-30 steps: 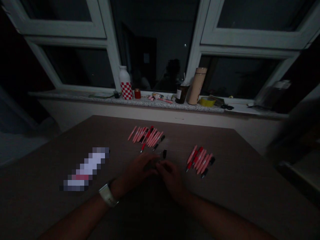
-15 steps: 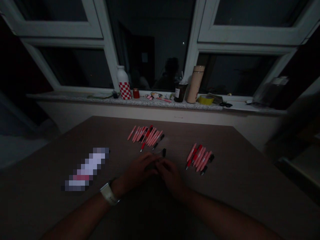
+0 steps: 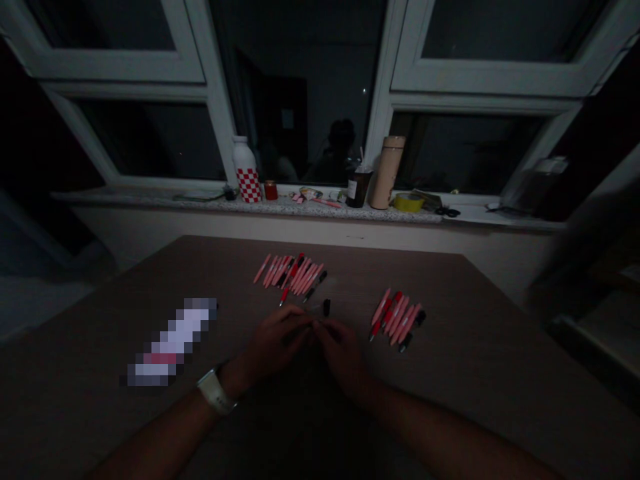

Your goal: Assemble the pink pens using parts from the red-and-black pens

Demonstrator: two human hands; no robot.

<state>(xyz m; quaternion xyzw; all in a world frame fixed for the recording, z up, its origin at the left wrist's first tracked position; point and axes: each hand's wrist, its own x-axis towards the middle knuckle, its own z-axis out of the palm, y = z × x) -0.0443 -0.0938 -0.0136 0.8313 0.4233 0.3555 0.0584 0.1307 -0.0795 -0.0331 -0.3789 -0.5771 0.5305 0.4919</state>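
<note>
Closer now, our fingertips (image 3: 316,324) meet as our left hand (image 3: 277,343) and right hand (image 3: 343,357) curl together, just below a black pen cap (image 3: 327,307); shadow hides whether they pinch anything. On the brown tabletop (image 3: 450,400), a fan of pink and red pens (image 3: 290,277) lies to the left and a second fan (image 3: 395,317) to the right. So far both fans lie laid out, the cap apart between them.
</note>
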